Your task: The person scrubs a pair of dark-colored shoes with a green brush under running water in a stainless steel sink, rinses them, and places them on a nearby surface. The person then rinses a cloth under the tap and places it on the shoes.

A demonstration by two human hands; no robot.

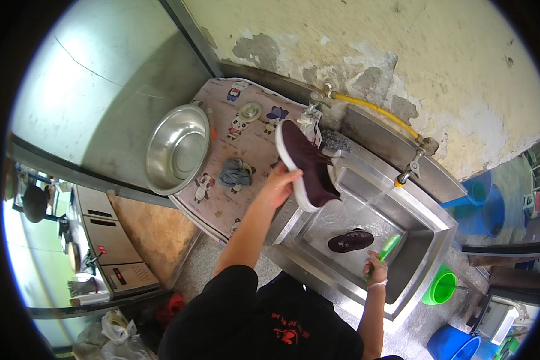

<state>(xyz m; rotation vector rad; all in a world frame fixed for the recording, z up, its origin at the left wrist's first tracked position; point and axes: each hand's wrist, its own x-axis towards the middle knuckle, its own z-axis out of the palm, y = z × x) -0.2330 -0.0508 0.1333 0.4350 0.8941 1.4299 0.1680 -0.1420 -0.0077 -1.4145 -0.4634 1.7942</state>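
In my left hand (281, 182) is a dark maroon shoe (303, 162) with a white sole, gripped by the sole's edge above the left rim of a steel sink (342, 270). My right hand (376, 268), over the sink basin, is closed around the handle of a green scrubbing brush (389, 247) with pale bristles. Another dark maroon shoe (351, 241) lies in the basin beside the drain. Water runs from the tap (407, 173) on the wall side into the sink.
Left of the sink, a panda-print cloth (216, 175) bears a steel basin (180, 150), a grey rag (235, 173) and a round lid (250, 111). A yellow hose (373, 105) runs along the peeling wall. Green (441, 288) and blue (454, 344) buckets stand on the floor at right.
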